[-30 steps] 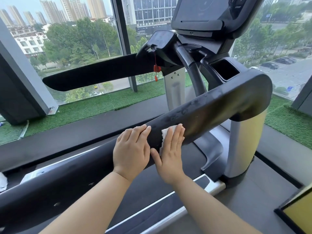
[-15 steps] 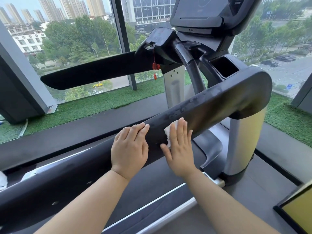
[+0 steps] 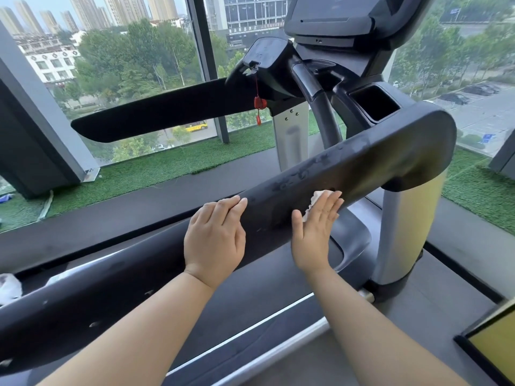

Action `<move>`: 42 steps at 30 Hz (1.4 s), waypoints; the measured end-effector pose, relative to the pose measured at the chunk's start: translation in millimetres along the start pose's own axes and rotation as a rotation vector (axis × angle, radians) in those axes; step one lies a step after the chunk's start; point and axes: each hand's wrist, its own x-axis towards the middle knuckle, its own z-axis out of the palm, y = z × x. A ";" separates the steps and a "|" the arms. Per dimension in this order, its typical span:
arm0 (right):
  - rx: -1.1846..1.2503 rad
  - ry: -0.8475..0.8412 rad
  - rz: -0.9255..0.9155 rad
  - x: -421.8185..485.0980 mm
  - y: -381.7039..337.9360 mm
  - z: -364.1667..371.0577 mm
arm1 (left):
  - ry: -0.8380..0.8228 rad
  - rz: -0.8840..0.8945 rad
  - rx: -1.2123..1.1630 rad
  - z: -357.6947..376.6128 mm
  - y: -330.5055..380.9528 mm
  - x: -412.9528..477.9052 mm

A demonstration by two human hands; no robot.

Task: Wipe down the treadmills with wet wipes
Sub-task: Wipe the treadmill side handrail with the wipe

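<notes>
Your right fingers [image 3: 330,203] lie straight and close together, pressing a crumpled white wet wipe [image 3: 314,198] against the side of the near handrail [image 3: 384,146] of the treadmill [image 3: 348,59]. Only the wipe's edge shows beside the forefinger. The right hand [image 3: 315,232] is flat, with nothing curled. Your left fingers [image 3: 231,204] are straight too, and the left hand [image 3: 214,235] rests flat on the same rail, near the right but apart from it. The rail's long axis runs from lower left, close to you, up and right to its rounded end above a silver post [image 3: 404,232].
</notes>
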 end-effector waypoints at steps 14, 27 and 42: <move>0.444 0.046 0.314 2.8 -31.8 7.3 | -0.005 -0.007 0.019 -0.1 1.0 -0.1; 0.224 0.145 0.113 22.5 -26.0 5.2 | -0.033 -0.001 0.042 -0.5 0.7 -0.5; -0.137 0.014 -0.319 -24.6 -25.4 26.0 | -0.134 -0.078 -0.130 -13.5 -1.4 3.5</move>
